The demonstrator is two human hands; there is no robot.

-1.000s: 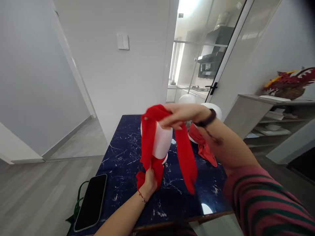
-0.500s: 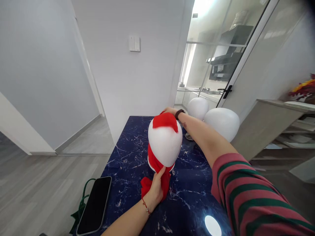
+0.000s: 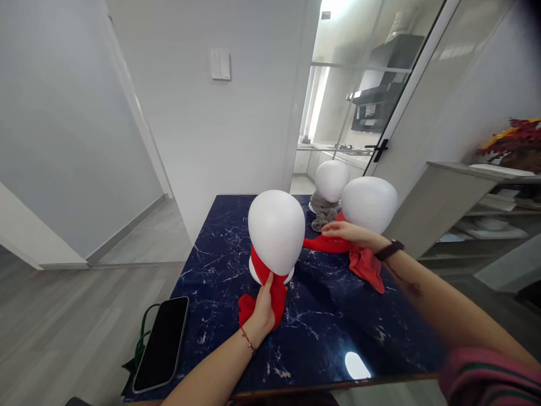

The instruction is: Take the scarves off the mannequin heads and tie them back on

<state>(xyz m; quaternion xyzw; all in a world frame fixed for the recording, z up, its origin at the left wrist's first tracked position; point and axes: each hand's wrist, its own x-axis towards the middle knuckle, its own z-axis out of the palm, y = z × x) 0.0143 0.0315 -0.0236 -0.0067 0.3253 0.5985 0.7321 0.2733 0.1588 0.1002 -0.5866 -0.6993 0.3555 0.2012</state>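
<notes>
A white foam head (image 3: pixel 276 230) stands on the dark blue marble table (image 3: pixel 321 332). A red scarf (image 3: pixel 270 285) runs round its neck. My left hand (image 3: pixel 261 314) is closed on the scarf's end hanging at the front of the base. My right hand (image 3: pixel 350 234) pinches the scarf's other end, drawn out taut to the right of the head. A dark band sits on my right wrist.
Two more white foam heads stand behind: one (image 3: pixel 369 204) with a red scarf (image 3: pixel 367 267), one (image 3: pixel 332 180) with a grey scarf. A black phone (image 3: pixel 162 343) lies at the table's left front, beside a green strap. Shelves stand at right; a glass door is behind.
My right hand has carried the scarf end from over the head's top, round behind it, and out to the right at neck height. My left hand has kept its hold.
</notes>
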